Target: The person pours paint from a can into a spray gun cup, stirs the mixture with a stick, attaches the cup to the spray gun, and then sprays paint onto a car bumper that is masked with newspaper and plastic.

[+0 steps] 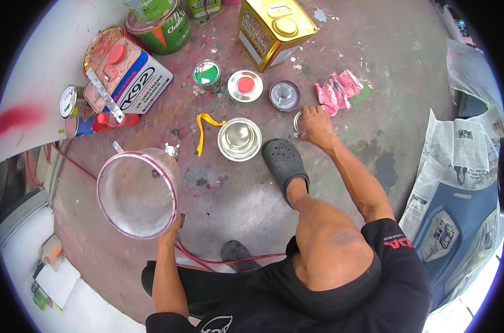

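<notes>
My left hand [174, 223], mostly hidden behind a large cup, is closed round the handle of a spray gun [172, 150]. The gun's wide, cloudy cup [135, 194] faces up, its rim stained dark pink; only a little residue shows inside. On the floor to the right, the fingers of my right hand [317, 125] are closed on the edge of a small round lid or cup [300, 124], partly covered by them. Near that hand sit a dark-rimmed tin with grey contents [285, 95] and a crumpled pink cloth [339, 91]. An open silvery tin [239, 139] stands between my hands.
A yellow strap [201, 133], a lid with a red centre [245, 85] and a small green-topped tin [207, 74] lie ahead. Farther back stand a gold can [274, 33] and a white-and-blue thinner can [146, 83]. A red hose [230, 261] crosses the floor near my foot; newspaper-masked panels [457, 205] stand right.
</notes>
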{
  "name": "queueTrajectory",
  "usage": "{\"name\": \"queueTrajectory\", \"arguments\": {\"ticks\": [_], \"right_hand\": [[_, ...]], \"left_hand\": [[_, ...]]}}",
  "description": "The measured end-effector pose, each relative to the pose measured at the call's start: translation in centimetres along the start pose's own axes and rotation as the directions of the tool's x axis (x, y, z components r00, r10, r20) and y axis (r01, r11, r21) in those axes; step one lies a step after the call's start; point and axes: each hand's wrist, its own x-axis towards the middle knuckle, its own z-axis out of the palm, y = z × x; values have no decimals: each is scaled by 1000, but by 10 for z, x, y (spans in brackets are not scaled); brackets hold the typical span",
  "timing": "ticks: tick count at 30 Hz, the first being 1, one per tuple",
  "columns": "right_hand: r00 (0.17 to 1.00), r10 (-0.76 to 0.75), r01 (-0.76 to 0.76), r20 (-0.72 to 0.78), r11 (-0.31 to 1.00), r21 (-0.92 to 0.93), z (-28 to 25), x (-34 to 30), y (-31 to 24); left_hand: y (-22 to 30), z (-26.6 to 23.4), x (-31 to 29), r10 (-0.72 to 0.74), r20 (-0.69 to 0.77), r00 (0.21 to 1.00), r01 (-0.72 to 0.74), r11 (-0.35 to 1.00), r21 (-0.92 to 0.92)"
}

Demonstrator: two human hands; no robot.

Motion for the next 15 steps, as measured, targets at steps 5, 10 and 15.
{"name": "queueTrajectory", "arguments": {"ticks": [5,10,15], "right_hand": [[998,59,-58,-11,996,70,-21,-11,-10],[972,142,-48,-187,900,433,-70,-28,-45],[921,35,264,-389,678,686,-107,-38,-111]], "left_hand": [[10,10,8,80,-79,994,-93,978,-185],[32,2,7,-150,-32,988,139,961,-238],[22,3,6,-106,-41,994,94,970,-224]]}}
